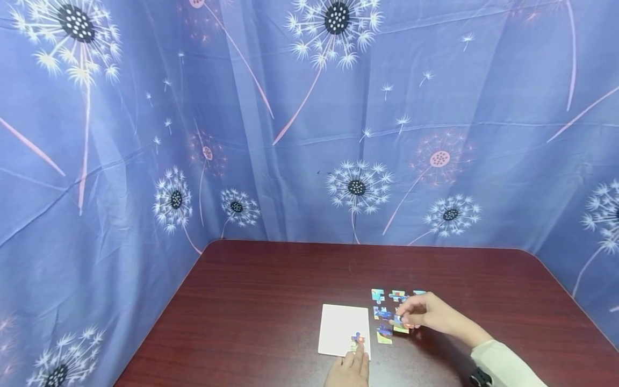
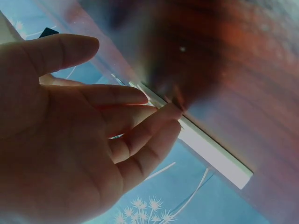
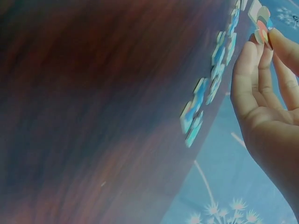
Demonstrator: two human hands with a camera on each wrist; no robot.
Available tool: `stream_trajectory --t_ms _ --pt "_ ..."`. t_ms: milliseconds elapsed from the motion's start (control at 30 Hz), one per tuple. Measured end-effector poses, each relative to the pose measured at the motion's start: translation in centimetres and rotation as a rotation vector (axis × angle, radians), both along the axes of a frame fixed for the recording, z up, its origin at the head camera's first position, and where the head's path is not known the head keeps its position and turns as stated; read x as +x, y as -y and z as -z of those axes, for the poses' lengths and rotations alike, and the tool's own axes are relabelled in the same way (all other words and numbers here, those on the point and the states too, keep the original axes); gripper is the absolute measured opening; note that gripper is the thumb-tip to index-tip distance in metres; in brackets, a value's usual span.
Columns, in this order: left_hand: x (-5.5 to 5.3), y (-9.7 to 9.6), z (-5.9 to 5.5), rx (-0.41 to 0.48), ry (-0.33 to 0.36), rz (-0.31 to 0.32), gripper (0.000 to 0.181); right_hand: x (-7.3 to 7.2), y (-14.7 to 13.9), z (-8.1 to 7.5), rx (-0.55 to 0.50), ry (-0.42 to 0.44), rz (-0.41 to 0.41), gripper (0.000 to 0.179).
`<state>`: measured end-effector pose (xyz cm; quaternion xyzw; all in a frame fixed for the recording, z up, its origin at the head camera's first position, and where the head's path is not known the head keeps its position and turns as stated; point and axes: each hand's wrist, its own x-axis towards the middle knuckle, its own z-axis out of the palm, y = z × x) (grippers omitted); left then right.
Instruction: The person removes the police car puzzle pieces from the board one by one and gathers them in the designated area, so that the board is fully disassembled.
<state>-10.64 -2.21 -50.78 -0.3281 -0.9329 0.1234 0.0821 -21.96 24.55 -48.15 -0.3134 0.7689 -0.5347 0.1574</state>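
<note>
A square white board lies on the table, with a jigsaw piece in blue, orange and green near its front right corner. My left hand rests on the board's front edge, an extended fingertip on that piece. In the left wrist view its fingers reach loosely to the board and the thumb stands apart. Right of the board, my right hand pinches another jigsaw piece between thumb and fingers, over the loose pieces. Part of this group is hidden behind the right hand.
Several loose jigsaw pieces lie in rough rows just right of the board. The dark reddish wooden table ends at a blue dandelion-print curtain behind and on both sides. A dark watch is on my right wrist.
</note>
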Motion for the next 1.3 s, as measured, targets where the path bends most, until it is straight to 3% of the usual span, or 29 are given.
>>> stream_trajectory --t_ms 167,400,767,1000,1300 --pt "-0.1 0.0 -0.3 -0.007 0.049 -0.022 0.075 0.2 -0.8 0.3 0.035 -0.003 0.007 0.014" --pt "-0.1 0.0 -0.3 -0.007 0.060 -0.027 0.074 0.4 -1.2 1.0 0.040 0.049 -0.020 0.014" --pt "0.1 0.3 0.2 0.001 -0.053 0.058 0.070 0.7 -1.2 1.0 0.020 0.072 -0.030 0.014" --pt "-0.1 0.3 -0.8 -0.005 -0.004 -0.029 0.067 0.9 -1.2 1.0 0.011 0.094 -0.026 0.014" --pt "-2.1 3.1 -2.9 0.212 0.090 0.019 0.059 1.0 -1.0 1.1 0.080 0.081 0.037 0.013"
